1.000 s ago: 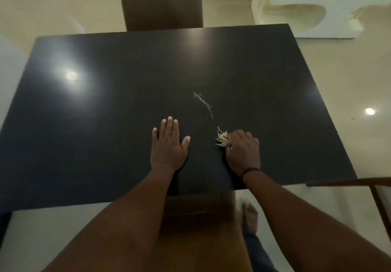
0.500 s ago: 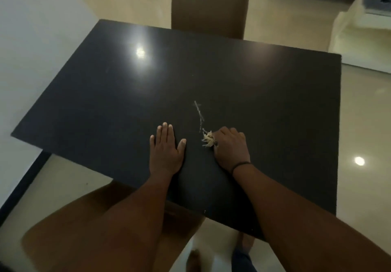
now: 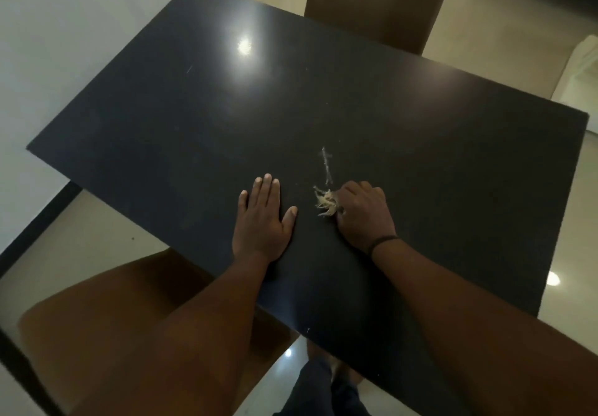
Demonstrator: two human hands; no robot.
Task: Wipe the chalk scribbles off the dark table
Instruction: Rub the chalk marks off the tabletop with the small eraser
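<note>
The dark table (image 3: 194, 117) fills most of the view. A short pale chalk line (image 3: 326, 166) runs across its near middle. My right hand (image 3: 362, 215) is closed on a small frayed tuft of pale fibre (image 3: 325, 203), which presses on the table at the near end of the chalk line. My left hand (image 3: 262, 221) lies flat on the table, fingers together and thumb out, to the left of the tuft and apart from it.
A brown chair (image 3: 378, 4) stands at the table's far side. Another brown chair (image 3: 106, 312) sits under the near edge by my left arm. A white wall (image 3: 64, 27) runs along the left. A pale piece of furniture (image 3: 579, 69) is at the right.
The view has swung left and the table now looks turned. My right hand with the tuft stays at the near end of the chalk line; my left hand stays flat.
</note>
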